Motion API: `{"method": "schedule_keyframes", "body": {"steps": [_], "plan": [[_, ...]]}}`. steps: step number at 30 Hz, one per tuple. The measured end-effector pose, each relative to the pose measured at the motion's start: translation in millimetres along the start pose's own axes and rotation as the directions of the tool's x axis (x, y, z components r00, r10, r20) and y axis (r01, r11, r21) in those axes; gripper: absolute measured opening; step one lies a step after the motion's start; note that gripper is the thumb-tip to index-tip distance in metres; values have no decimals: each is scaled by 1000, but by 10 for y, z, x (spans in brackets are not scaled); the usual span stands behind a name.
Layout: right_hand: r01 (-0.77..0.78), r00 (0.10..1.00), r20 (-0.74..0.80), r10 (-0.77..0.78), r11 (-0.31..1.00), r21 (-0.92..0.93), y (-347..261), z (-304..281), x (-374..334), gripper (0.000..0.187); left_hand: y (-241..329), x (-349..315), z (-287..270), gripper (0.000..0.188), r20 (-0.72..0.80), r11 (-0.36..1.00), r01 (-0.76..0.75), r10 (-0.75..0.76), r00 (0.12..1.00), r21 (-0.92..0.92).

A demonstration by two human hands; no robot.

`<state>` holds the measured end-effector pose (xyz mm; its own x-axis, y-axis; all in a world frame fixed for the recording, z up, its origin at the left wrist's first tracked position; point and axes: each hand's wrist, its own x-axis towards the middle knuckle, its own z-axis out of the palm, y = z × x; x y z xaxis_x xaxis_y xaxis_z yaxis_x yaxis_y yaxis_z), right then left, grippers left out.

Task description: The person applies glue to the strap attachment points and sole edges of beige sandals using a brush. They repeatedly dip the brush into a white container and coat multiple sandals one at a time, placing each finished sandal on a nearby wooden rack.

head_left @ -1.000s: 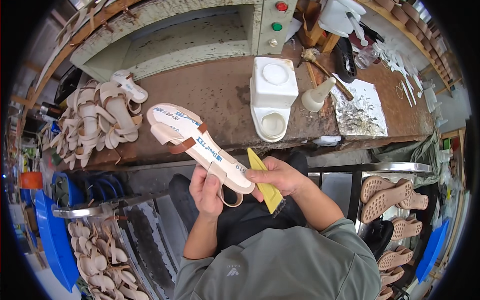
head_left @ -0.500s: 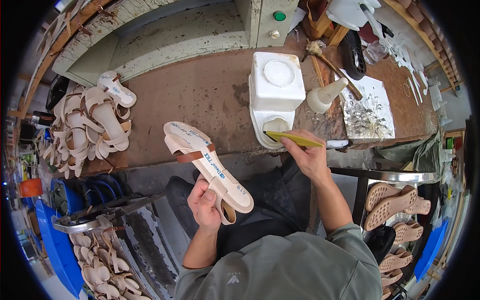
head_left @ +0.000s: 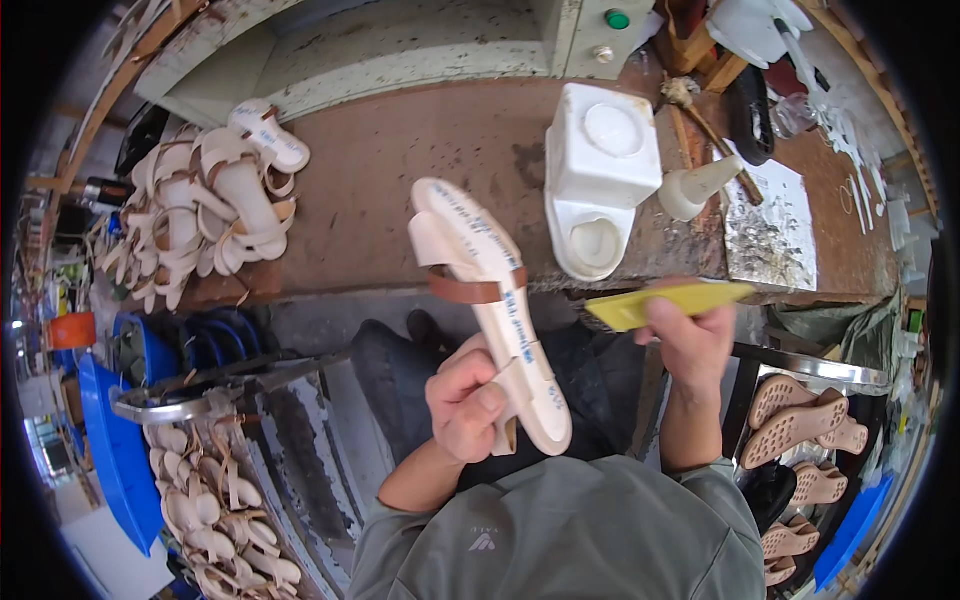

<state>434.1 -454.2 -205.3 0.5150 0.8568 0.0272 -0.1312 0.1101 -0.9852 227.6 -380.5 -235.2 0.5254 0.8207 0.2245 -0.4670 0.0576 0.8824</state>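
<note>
A beige sandal (head_left: 520,350) with a brown strap is in my left hand (head_left: 468,400), whose fingers and thumb close round its side near the strap at the lower end. Its long pale face, marked with blue print, is toward me, with the other end tilted up to the left. My right hand (head_left: 690,340) pinches a brush (head_left: 660,305) by its flat yellow handle, its dark bristles pointing left toward the sandal, apart from it. Just beyond the brush, a white plastic dispenser (head_left: 605,150) with a round cup (head_left: 597,247) at its front stands on the brown bench (head_left: 400,130).
At the bench's left lies a pile of beige sandals (head_left: 215,200). Right of the dispenser are a pale cone-shaped bottle (head_left: 700,187), a hammer (head_left: 715,135) and a stained white sheet (head_left: 775,225). Racks hold more sandals (head_left: 210,500) at left and tan soles (head_left: 800,430) at right.
My right hand has drawn the brush out of the dispenser's cup, back and to the right. My left hand has lifted the sandal and shifted it right. The whole view has turned slightly left.
</note>
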Motion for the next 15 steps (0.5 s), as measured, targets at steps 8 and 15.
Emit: {"method": "schedule_keyframes", "body": {"steps": [8, 15], "plan": [[657, 746, 186, -640, 753, -43, -120, 461, -116, 18, 348, -40, 215, 23, 189, 986, -163, 153, 970, 43], [722, 678, 249, -692, 690, -50, -166, 460, -268, 20, 475, -95, 247, 20, 266, 966, -247, 220, 938, 71]]}}
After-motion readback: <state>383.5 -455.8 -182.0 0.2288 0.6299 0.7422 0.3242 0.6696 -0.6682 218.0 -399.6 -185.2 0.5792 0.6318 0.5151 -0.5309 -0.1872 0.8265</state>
